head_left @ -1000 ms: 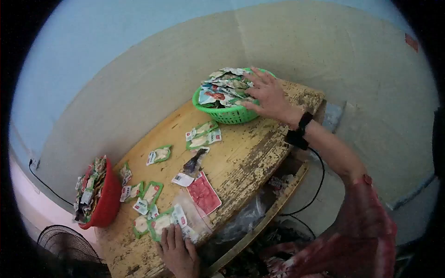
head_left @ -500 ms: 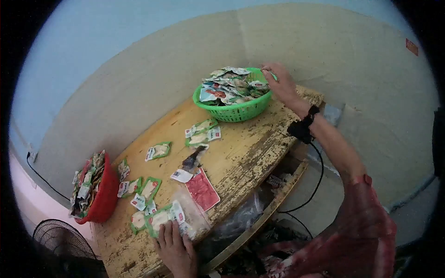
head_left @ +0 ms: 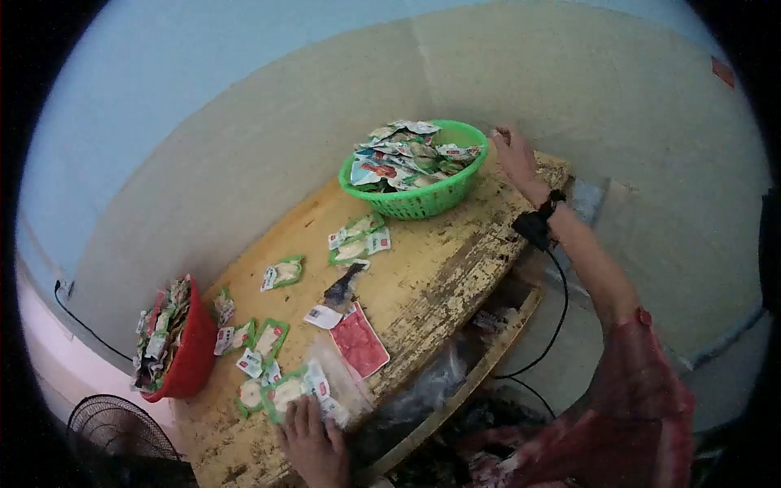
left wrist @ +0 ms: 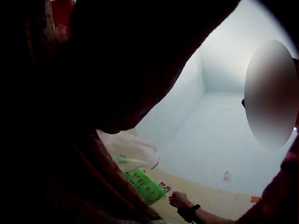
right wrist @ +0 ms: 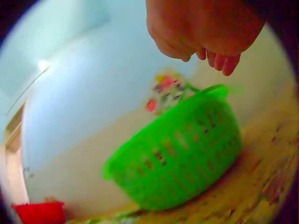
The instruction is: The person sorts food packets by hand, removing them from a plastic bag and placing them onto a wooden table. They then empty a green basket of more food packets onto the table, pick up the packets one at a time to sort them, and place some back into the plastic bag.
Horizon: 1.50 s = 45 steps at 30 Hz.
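Note:
A green basket [head_left: 423,202] heaped with crumpled food packets [head_left: 399,154] stands at the table's far end. Just right of its rim is my right hand [head_left: 517,163], fingers loosely bent and holding nothing; the right wrist view has this hand [right wrist: 205,32] above the basket [right wrist: 182,154], apart from it. My left hand [head_left: 313,443] lies at the near edge with its fingertips on a green-edged packet [head_left: 287,393]. Beside that packet are a clear plastic bag [head_left: 346,382] and a red packet [head_left: 359,342].
A red basket [head_left: 194,350] full of packets stands at the table's left edge. Several green-edged packets and a dark item in clear wrap [head_left: 343,285] lie on the worn yellow table [head_left: 431,268]. Below the front edge is an open drawer [head_left: 488,346]; a fan [head_left: 122,427] stands lower left.
My right hand has moved right, from over the packets in the green basket, past its rim to beyond its right side. My left hand stays on the packet.

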Tool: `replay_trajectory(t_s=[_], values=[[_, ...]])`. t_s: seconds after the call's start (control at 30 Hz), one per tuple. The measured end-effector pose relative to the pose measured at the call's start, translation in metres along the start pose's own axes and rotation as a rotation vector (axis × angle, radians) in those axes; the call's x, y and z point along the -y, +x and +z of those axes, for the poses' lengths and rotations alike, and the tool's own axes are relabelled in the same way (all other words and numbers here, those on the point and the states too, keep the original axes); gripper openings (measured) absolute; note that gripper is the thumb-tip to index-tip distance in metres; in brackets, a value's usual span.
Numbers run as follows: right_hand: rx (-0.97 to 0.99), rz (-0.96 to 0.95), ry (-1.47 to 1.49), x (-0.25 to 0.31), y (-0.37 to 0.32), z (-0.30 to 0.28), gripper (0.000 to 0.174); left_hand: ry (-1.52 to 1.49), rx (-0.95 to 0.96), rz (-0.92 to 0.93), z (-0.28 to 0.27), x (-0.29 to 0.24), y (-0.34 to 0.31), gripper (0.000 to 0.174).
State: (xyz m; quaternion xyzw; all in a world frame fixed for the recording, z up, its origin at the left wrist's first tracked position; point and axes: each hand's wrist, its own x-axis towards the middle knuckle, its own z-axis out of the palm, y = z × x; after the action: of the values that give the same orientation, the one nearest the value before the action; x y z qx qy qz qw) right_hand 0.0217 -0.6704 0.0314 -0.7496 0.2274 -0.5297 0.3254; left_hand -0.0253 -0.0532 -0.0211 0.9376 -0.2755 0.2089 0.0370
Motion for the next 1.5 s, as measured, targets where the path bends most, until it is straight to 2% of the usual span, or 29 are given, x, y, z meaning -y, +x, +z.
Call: replay_trajectory(t_s=[0.07, 0.13, 0.17, 0.27, 0.33, 0.4, 0.57, 0.63, 0.73, 0.83, 0.87, 0.97, 1.0, 1.1, 1.2, 1.3, 1.5], values=[[0.090, 0.129, 0.068, -0.014, 0.012, -0.010, 0.053, -0.020, 0.038, -0.031, 0.003, 0.001, 0.002, 0.045], [0.211, 0.343, 0.203, 0.001, 0.007, -0.015, 0.052, -0.074, 0.107, -0.073, 0.012, 0.006, 0.003, 0.050], [0.274, 0.449, 0.276, 0.009, 0.006, -0.014, 0.051, -0.052, 0.066, -0.032, 0.012, 0.007, 0.003, 0.047], [0.339, 0.541, 0.301, -0.037, 0.026, 0.021, 0.049, -0.009, -0.009, 0.035, 0.001, 0.001, 0.002, 0.042], [0.360, 0.537, 0.442, -0.005, 0.015, 0.013, 0.044, -0.024, -0.005, 0.022, -0.004, -0.005, 0.004, 0.041], [0.451, 0.537, 0.333, -0.014, 0.027, 0.009, 0.038, -0.068, -0.011, 0.010, -0.004, -0.006, 0.006, 0.041], [0.308, 0.159, 0.150, -0.039, 0.040, 0.031, 0.036, -0.107, -0.048, -0.022, 0.002, -0.008, 0.005, 0.041], [0.234, 0.054, 0.162, -0.022, 0.036, 0.034, 0.031, -0.117, -0.030, -0.039, 0.002, -0.008, 0.003, 0.041], [0.261, -0.035, 0.063, 0.041, 0.042, 0.035, 0.035, -0.180, 0.003, -0.042, 0.011, 0.004, -0.002, 0.051], [0.243, -0.132, -0.125, 0.090, 0.055, 0.060, 0.047, -0.126, -0.052, -0.024, -0.001, -0.004, 0.001, 0.041], [0.278, -0.165, -0.169, 0.130, 0.046, 0.058, 0.046, -0.141, 0.029, -0.086, 0.005, -0.001, 0.000, 0.052], [0.303, -0.357, -0.328, 0.192, 0.035, 0.078, 0.046, -0.156, -0.035, -0.121, 0.014, -0.002, -0.002, 0.047], [0.236, -0.449, -0.404, 0.204, 0.033, 0.095, 0.044, -0.163, -0.017, -0.102, 0.006, -0.004, 0.000, 0.049], [0.135, -0.663, -0.431, 0.251, 0.017, 0.122, 0.039, -0.212, -0.039, -0.121, 0.004, -0.004, -0.001, 0.047], [0.158, -0.851, -0.417, 0.292, -0.003, 0.143, 0.030, -0.230, -0.095, -0.097, 0.010, -0.001, -0.003, 0.046], [0.179, -0.949, -0.405, 0.328, -0.034, 0.168, 0.022, -0.244, -0.104, -0.092, 0.006, 0.001, -0.003, 0.048], [0.264, -1.169, -0.109, 0.357, -0.092, 0.221, 0.017, -0.283, -0.122, -0.109, 0.007, 0.001, -0.005, 0.045]])
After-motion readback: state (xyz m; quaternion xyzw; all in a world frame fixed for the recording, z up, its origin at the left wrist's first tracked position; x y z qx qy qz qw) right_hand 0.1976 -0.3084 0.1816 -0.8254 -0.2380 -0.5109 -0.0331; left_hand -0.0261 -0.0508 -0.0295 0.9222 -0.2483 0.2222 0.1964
